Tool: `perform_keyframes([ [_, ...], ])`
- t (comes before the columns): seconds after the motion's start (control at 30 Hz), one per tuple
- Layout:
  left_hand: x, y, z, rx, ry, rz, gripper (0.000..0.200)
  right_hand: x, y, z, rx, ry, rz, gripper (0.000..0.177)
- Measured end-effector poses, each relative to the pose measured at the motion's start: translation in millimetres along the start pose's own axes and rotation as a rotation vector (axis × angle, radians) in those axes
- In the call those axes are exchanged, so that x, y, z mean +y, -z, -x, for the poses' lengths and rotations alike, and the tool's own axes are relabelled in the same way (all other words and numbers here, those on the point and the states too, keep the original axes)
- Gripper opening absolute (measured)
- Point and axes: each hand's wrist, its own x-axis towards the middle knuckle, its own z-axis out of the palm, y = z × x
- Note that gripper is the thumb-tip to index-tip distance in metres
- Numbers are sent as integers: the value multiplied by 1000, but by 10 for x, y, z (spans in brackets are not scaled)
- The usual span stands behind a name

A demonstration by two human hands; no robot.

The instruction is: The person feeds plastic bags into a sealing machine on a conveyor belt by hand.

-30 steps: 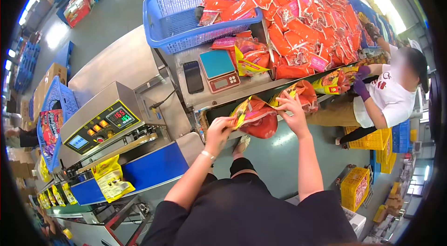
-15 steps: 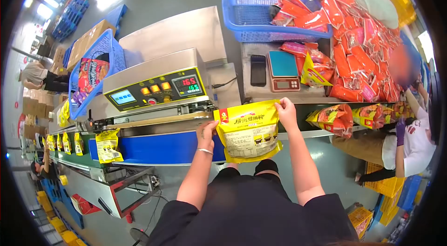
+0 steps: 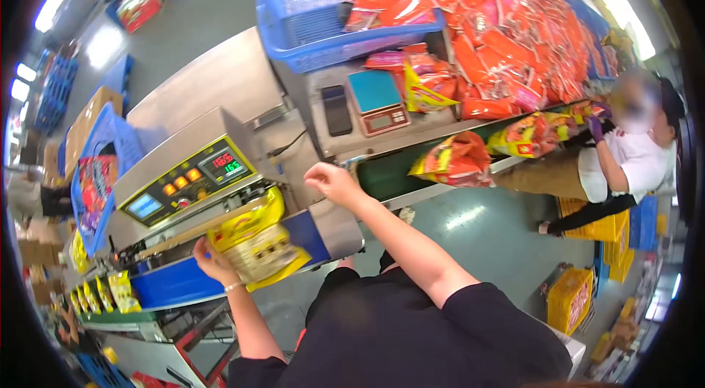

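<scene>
A yellow food bag with a pale printed panel lies tilted over the blue belt, its top edge along the front of the sealing machine. My left hand, with a band at the wrist, holds the bag's left edge. Away from the bag, my right hand hangs above the metal belt end, its fingers curled together with nothing visible in them. Several filled yellow-and-red bags, the closest standing open, are on the green belt to the right.
Behind the belt are a phone, a scale, a blue basket and a heap of red packets. Another person in purple gloves works at the right. Yellow bags stand along the belt at the left.
The yellow bag has moved left to the sealing machine with my left hand. My right hand has let go of it. The view has shifted right and turned.
</scene>
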Motion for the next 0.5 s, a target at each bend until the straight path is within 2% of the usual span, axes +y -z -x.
perform_keyframes([
  [0.07,781,-469,469,-124,-66,23,13,-525,775,364,349,152,205,14],
  [0.1,1162,-781,846,-405,-209,28,17,-546,1216,530,519,323,349,25],
  [0.13,1715,-1050,1087,-745,-185,-60,25,-532,1668,799,655,258,337,31],
  [0.17,2036,-1341,1481,-890,25,169,29,-506,2109,1051,745,157,367,35],
  [0.2,1819,-1730,1849,-1028,-151,232,38,-503,2521,1289,729,7,827,43],
  [0.27,2022,-2226,2289,-1134,-489,181,49,-408,2896,1563,498,-97,946,48],
  [0.3,1963,-2401,2458,-1177,-507,182,41,-308,2947,1589,390,-115,768,46],
  [0.33,1898,-2517,2563,-1212,-474,178,26,-46,2981,1610,369,8,601,35],
  [0.4,1885,-2547,2545,-1177,-445,216,13,238,2951,1608,349,-22,367,24],
  [0.43,1943,-2440,2451,-1164,-408,305,10,78,2850,1565,376,0,307,15],
  [0.47,1990,-2270,2344,-1183,-278,348,13,-95,2760,1553,376,-2,295,15],
  [0.5,2080,-2051,2213,-1191,-219,375,13,-388,2629,1526,366,80,184,13],
])
